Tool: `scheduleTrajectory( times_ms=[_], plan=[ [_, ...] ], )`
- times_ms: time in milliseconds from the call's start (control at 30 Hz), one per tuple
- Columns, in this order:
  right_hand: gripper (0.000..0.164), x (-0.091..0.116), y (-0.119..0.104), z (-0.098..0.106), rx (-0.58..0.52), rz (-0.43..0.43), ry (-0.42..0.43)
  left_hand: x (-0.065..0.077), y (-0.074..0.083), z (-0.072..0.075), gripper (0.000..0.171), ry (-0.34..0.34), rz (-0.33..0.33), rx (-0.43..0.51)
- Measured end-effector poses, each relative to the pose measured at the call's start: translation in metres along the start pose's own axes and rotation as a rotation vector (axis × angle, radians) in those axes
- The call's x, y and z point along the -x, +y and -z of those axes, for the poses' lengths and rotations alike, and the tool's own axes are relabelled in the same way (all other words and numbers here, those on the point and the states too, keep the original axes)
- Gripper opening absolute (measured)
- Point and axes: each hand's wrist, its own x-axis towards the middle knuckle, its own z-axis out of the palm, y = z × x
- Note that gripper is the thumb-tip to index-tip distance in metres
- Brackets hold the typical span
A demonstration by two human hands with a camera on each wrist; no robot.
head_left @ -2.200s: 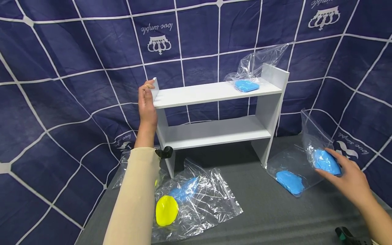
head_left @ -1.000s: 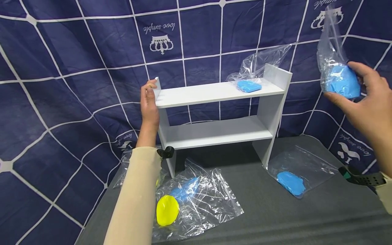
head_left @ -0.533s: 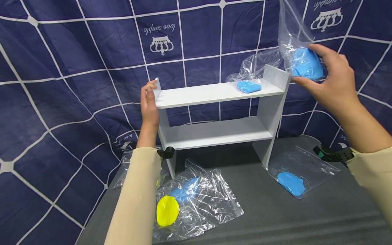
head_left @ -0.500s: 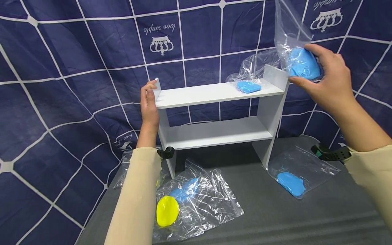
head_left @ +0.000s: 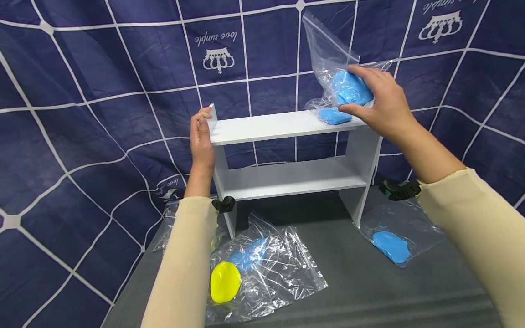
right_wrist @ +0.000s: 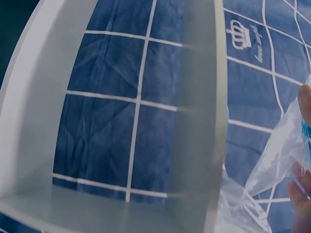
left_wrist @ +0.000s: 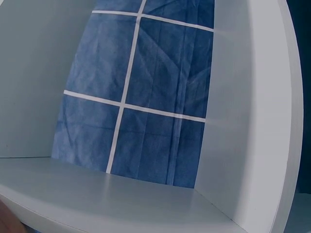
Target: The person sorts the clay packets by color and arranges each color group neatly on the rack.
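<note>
- The right hand [head_left: 383, 102] pinches a bagged blue lump [head_left: 350, 89] between thumb and fingers, its clear bag [head_left: 321, 50] standing up past the fingertips
- 2.2 s ago that hand and lump were low at the right, near the table [head_left: 328, 300]; 1.0 s ago they were up at the far right; 0.5 s ago they were by the right end of the white shelf unit [head_left: 293, 175]; now they are further left, over the right part of its top board
- The held lump is just above a second blue lump [head_left: 334, 116] lying on that board; whether the two bags touch I cannot tell
- The left hand [head_left: 202, 136] grips the unit's left end panel near its top, as in the earlier frames
- Also unchanged: the yellow disc [head_left: 225, 282] beside a blue piece under crinkled plastic [head_left: 295, 269], and the flat blue piece [head_left: 391, 247] at the right, its bag now partly behind the sleeve [head_left: 463, 214]
- Only the head view shows the pieces on the table
- The right wrist view looks closely into the unit, with fingertips and hanging plastic at its right edge
- The left wrist view shows the unit's inside and cloth [left_wrist: 131, 73] behind, a blurred bit of hand in the lower left corner
</note>
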Motion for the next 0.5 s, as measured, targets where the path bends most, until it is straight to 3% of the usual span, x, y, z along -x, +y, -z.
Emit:
scheduleTrajectory(
  times_ms=[367,500],
  plan=[
    [0.076,-0.017,-0.01,-0.034,-0.019,0.041,-0.172,-0.002,-0.001,-0.002,0.023,0.013,-0.044,0.03],
    [0.075,-0.02,-0.013,-0.045,-0.027,0.017,-0.257,-0.001,-0.001,-0.001,0.026,0.009,-0.04,0.021]
  ],
)
